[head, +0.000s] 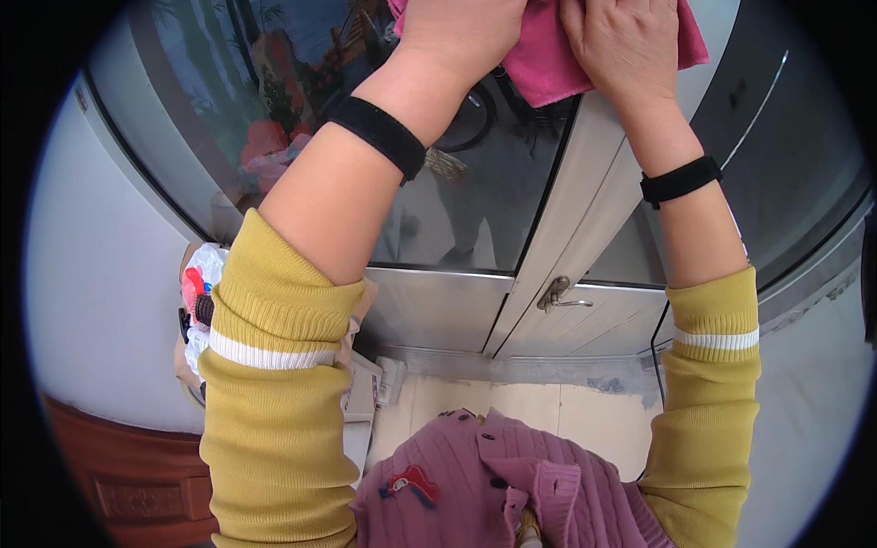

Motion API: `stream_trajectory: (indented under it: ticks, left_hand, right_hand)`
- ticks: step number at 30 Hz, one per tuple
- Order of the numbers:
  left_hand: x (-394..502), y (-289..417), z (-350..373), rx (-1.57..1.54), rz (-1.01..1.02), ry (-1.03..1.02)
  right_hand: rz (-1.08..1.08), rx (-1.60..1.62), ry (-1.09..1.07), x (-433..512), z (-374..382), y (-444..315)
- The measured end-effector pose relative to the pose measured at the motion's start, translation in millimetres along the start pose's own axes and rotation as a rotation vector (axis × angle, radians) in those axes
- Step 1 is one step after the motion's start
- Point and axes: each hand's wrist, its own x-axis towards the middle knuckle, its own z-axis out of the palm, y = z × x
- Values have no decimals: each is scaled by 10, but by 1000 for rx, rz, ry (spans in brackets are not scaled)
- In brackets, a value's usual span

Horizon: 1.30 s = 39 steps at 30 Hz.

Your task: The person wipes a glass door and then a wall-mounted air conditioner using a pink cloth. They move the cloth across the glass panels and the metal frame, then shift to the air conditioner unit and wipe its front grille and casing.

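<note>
A pink cloth [545,58] is spread against a glass door with a metal frame [582,171], at the top edge of the view. My left hand [466,31] grips the cloth on its left part, fingers cut off by the picture's edge. On the cloth's right part lies my right hand [627,44], its fingers bent over the fabric and partly out of view. Both arms reach up and forward, with a black band on each forearm. Below the cloth, a metal lever handle [563,296] sits on the door's frame.
The glass pane [438,226] reflects a bicycle and a figure. At left, plastic bags [205,264] and boxes [363,390] stand by the wall. A brown carved wooden panel [137,490] is at lower left. A black cable [656,349] hangs near my right sleeve, above the tiled floor [507,401].
</note>
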Motion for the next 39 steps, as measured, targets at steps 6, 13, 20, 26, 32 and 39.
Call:
stream_trajectory:
  ticks: [6, 13, 20, 26, 32, 39]
  left_hand:
    - [-853, 498, -114, -91, -102, -129]
    - [-2039, 1238, -232, -228, -264, -364]
    - [-3099, 1982, -487, -312, -448, -599]
    - [-3835, 2499, -934, -484, -757, -1006]
    - [-4127, 2700, -1275, -529, -1169, -956]
    - [-4078, 2464, -730, -211, -1995, -199]
  right_hand:
    - [133, 72, -146, -966, -73, -504]
    - [201, 159, -433, -2328, -328, -1077]
    - [106, 313, -650, -3284, -710, -1481]
    - [-37, 554, -862, -3709, -990, -1668]
    - [44, 729, -972, -3645, -1045, -1933]
    - [96, 737, -764, -3272, -727, -2299]
